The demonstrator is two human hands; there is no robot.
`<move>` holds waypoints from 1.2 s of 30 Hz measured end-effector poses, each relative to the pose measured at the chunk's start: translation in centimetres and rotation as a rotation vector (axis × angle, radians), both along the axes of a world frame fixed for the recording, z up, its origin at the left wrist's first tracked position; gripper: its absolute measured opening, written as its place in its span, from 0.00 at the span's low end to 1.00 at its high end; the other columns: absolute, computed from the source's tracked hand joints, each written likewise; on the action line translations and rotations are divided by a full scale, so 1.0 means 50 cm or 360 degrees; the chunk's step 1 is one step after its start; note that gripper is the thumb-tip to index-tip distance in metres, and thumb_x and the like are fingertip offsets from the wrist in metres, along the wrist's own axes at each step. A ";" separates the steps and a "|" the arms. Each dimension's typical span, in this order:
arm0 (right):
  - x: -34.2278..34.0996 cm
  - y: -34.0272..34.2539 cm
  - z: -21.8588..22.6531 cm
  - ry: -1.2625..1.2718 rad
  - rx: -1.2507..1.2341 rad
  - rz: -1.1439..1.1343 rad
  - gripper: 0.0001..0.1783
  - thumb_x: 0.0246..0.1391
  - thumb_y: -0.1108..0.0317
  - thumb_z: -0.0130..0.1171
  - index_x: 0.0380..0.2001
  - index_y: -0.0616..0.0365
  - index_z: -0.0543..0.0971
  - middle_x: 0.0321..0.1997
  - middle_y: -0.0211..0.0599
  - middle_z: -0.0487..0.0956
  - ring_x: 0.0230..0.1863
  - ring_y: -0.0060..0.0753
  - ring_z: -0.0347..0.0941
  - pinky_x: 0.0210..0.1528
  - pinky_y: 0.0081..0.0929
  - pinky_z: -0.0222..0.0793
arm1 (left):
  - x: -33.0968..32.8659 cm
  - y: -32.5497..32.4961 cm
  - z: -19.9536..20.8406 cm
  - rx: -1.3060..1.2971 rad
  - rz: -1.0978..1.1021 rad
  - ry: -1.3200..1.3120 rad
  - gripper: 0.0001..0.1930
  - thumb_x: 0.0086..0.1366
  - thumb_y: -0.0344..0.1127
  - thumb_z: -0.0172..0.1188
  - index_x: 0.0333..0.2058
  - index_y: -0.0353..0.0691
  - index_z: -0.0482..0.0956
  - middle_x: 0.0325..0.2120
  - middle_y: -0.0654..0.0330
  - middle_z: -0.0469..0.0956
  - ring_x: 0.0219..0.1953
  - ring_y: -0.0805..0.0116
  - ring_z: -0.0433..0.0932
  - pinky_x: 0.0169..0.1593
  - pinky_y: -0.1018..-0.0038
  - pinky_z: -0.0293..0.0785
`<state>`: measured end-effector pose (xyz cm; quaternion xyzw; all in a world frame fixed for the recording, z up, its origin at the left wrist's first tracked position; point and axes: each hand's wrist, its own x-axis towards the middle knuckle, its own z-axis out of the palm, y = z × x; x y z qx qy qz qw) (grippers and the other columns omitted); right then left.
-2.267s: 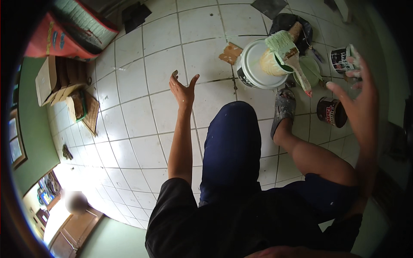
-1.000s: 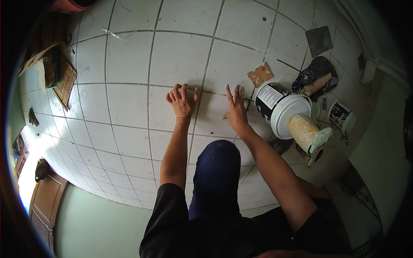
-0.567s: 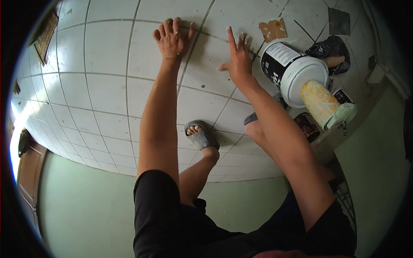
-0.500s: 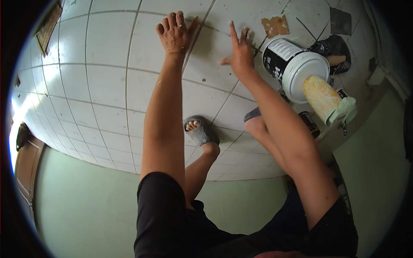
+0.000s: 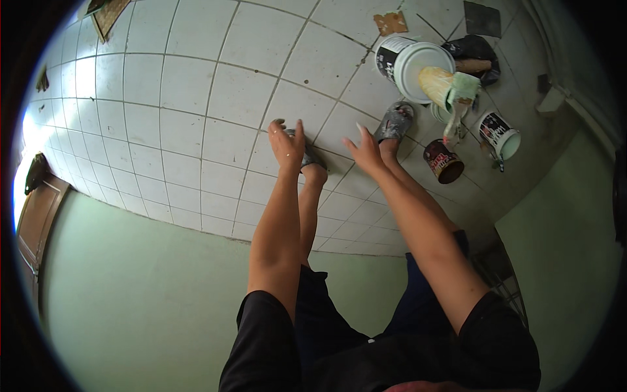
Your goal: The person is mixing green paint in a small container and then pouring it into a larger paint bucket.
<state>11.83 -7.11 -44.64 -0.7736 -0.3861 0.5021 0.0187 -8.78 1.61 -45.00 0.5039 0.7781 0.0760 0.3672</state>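
Observation:
My left hand (image 5: 286,147) is held in the air above my left foot in its grey slide sandal (image 5: 312,157). Nothing is in it; the thumb stands apart from the fingers. To its right, my right hand (image 5: 366,151) is raised with fingers spread, also holding nothing. It is nearest to my right foot's grey sandal (image 5: 396,119). Beyond it on the right, a white lidded bucket (image 5: 428,60) stands with a yellowish paint roller (image 5: 436,83) across its top. A paintbrush with pale green bristles (image 5: 465,87) lies against the roller.
A dark red can (image 5: 443,162) and a white-and-black paint can (image 5: 500,134) stand on the tiled floor (image 5: 245,91) at the right. A black plastic bag (image 5: 483,53), a brown cardboard piece (image 5: 390,23) and a dark square sheet (image 5: 482,19) lie farther off. A green wall (image 5: 150,274) is at the lower left.
Both my hands have drawn back toward my body and closer to my feet. The view has shifted, bringing the two cans and the paintbrush into plainer sight.

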 end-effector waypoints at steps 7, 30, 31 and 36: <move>0.206 -0.152 0.182 -0.0058 -0.0321 -0.2308 0.30 0.65 0.53 0.50 0.62 0.63 0.61 0.53 0.47 0.70 0.46 0.47 0.75 0.45 0.48 0.77 | 0.299 0.144 0.073 0.0383 -0.0943 -0.0677 0.46 0.39 0.43 0.78 0.57 0.40 0.65 0.53 0.52 0.71 0.58 0.50 0.68 0.60 0.60 0.61; 0.354 0.066 0.273 0.0892 0.0337 -0.1603 0.19 0.68 0.52 0.49 0.37 0.59 0.74 0.29 0.30 0.73 0.32 0.24 0.71 0.40 0.26 0.70 | 0.582 0.168 0.031 0.0771 -0.1160 -0.0672 0.44 0.37 0.50 0.76 0.56 0.47 0.68 0.51 0.65 0.75 0.56 0.66 0.72 0.59 0.47 0.47; 0.363 0.068 0.271 0.0890 0.0340 -0.1607 0.19 0.68 0.52 0.49 0.37 0.59 0.74 0.29 0.30 0.73 0.32 0.24 0.71 0.40 0.26 0.70 | 0.581 0.173 0.028 0.0781 -0.1158 -0.0696 0.44 0.37 0.50 0.76 0.56 0.46 0.68 0.50 0.64 0.76 0.55 0.65 0.72 0.59 0.48 0.48; 0.376 0.054 0.286 0.1345 0.0536 -0.1796 0.23 0.68 0.52 0.49 0.45 0.65 0.75 0.27 0.28 0.70 0.30 0.22 0.64 0.38 0.27 0.62 | 0.570 0.154 0.039 0.0806 -0.1135 -0.0732 0.45 0.36 0.49 0.77 0.55 0.46 0.69 0.49 0.62 0.76 0.53 0.62 0.73 0.58 0.52 0.51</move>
